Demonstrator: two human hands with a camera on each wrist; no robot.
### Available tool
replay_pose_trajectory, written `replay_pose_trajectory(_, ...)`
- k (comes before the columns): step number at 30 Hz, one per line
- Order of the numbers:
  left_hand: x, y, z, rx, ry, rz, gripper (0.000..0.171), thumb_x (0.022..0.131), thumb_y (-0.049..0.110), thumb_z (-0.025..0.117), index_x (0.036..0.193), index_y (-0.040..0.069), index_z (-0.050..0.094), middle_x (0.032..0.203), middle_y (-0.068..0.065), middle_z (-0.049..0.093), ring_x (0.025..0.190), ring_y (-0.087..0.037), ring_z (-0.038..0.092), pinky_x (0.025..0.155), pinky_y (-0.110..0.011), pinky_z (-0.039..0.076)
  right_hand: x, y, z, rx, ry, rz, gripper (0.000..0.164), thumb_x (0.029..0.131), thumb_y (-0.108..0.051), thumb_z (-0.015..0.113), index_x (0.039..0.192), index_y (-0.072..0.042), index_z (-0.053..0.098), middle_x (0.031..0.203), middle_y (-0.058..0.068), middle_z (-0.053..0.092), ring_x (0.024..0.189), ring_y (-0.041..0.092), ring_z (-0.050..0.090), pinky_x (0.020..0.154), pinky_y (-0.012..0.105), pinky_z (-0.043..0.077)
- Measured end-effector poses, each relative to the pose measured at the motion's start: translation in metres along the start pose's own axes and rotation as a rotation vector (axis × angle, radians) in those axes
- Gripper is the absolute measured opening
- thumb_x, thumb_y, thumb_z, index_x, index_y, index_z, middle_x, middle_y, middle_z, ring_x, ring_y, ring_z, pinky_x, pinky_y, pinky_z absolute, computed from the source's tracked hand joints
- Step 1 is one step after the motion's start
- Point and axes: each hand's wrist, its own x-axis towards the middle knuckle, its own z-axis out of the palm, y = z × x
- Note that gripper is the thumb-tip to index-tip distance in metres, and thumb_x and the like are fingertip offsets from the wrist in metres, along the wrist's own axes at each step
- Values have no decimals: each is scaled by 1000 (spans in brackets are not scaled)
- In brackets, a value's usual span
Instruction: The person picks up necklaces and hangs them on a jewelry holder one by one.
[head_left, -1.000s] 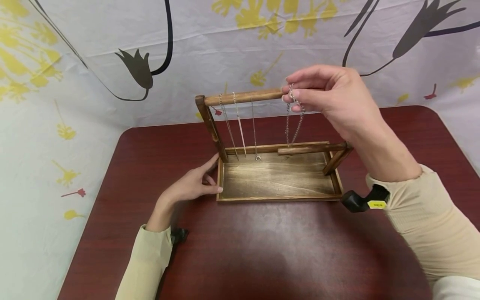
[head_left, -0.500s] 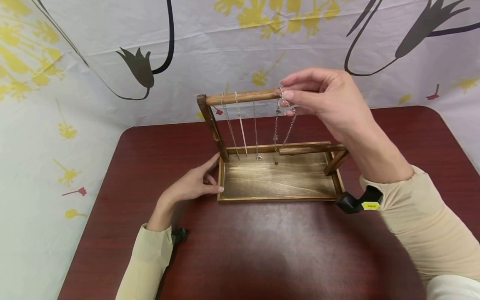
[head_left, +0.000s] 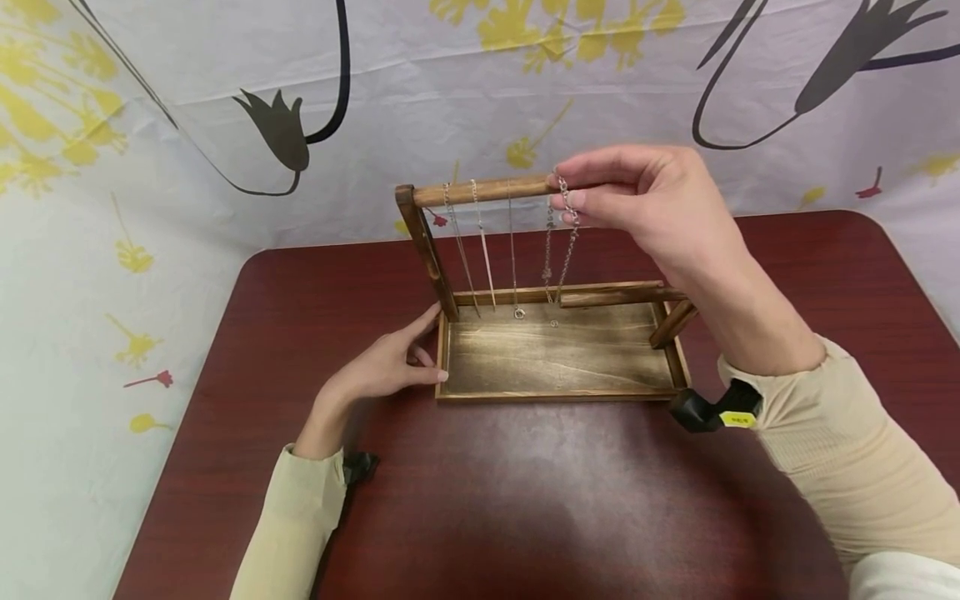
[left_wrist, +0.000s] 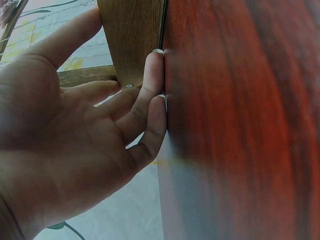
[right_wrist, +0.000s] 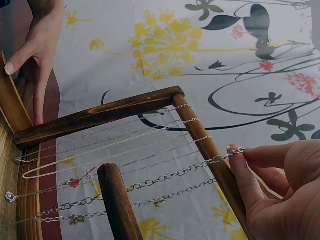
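My right hand [head_left: 667,200] pinches a silver chain necklace [right_wrist: 90,201] between thumb and fingertips at the free right end of the stand's upper wooden bar [head_left: 487,192]. The chain passes over this bar and hangs in two strands, with a small pendant [head_left: 554,323] low over the tray. To its left hang several thinner necklaces [right_wrist: 105,146], one with a ring-shaped pendant [head_left: 519,314]. My left hand [head_left: 382,367] rests against the left end of the stand's wooden tray [head_left: 555,397], thumb and index finger spread, the other fingers partly bent by the table in the left wrist view.
A shorter, lower bar [head_left: 622,296] juts leftward from the right post [head_left: 671,325], below my right hand. The stand is on a dark red table [head_left: 510,492]. Behind it hangs a white cloth [head_left: 420,117] printed with flowers.
My right hand has moved left and slightly down with the chain necklace, whose loop now lies over the bar's end. My left hand has stayed at the tray's end.
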Motion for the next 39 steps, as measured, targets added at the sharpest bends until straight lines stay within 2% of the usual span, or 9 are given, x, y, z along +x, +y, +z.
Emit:
replay_pose_trajectory(3,0,-1,0,-1,-1,2,100,90,30,76,161,32,5,94,0,72,87,-14,68,78,-36,49,-1,0,2,12,21,-1,27,83,6,76,109,11,70,96,20,73,82,24,73,78,32,56)
replay_pose_trajectory(8,0,-1,1,-4,2,9,100,90,30,75,161,32,5,103,-2,70,88,-14,68,77,-36,49,-4,-1,3,-38,49,-1,28,82,3,79,109,8,71,99,17,73,83,24,73,79,30,56)
replay_pose_trajectory(15,-1,-2,1,-4,9,11,100,90,29,76,161,32,6,123,-6,63,88,-14,68,77,-35,49,-8,-1,1,-44,25,1,31,83,3,77,113,6,71,111,17,70,97,25,72,87,29,53)
replay_pose_trajectory(18,-2,-2,1,-7,7,10,99,90,29,76,161,31,6,129,-6,59,89,-13,67,77,-35,49,-10,-1,1,-64,16,6,32,83,1,78,114,5,71,113,16,70,98,23,72,88,27,52)
replay_pose_trajectory(21,-1,-2,1,-13,7,10,99,90,30,76,161,31,6,122,-6,63,88,-14,67,77,-35,49,-11,-1,-1,-94,15,8,32,84,-1,79,115,3,71,115,14,70,98,23,72,89,27,52)
replay_pose_trajectory(26,0,-1,0,-12,6,8,100,89,29,77,161,30,8,100,-3,71,87,-14,68,78,-36,49,-16,0,-5,-237,33,26,32,87,-9,77,118,-3,72,119,10,69,96,22,72,89,25,51)
replay_pose_trajectory(31,-1,-1,0,16,9,-1,99,89,32,76,161,29,9,97,-1,70,88,-14,66,77,-36,50,-24,2,-14,-407,27,36,33,91,-20,74,122,-9,71,118,6,70,98,19,71,89,23,49)
replay_pose_trajectory(34,-3,1,0,37,27,-8,96,90,35,75,161,26,11,100,-3,69,88,-14,66,77,-35,50,-26,3,-19,-470,12,40,33,92,-25,73,123,-12,71,119,4,70,101,17,69,87,21,49)
replay_pose_trajectory(39,-4,6,1,115,65,7,92,92,38,72,161,21,13,130,-7,59,97,-15,62,83,-37,49,-32,5,-31,-624,-19,64,33,94,-32,71,125,-21,70,119,-2,70,107,11,67,84,17,48)
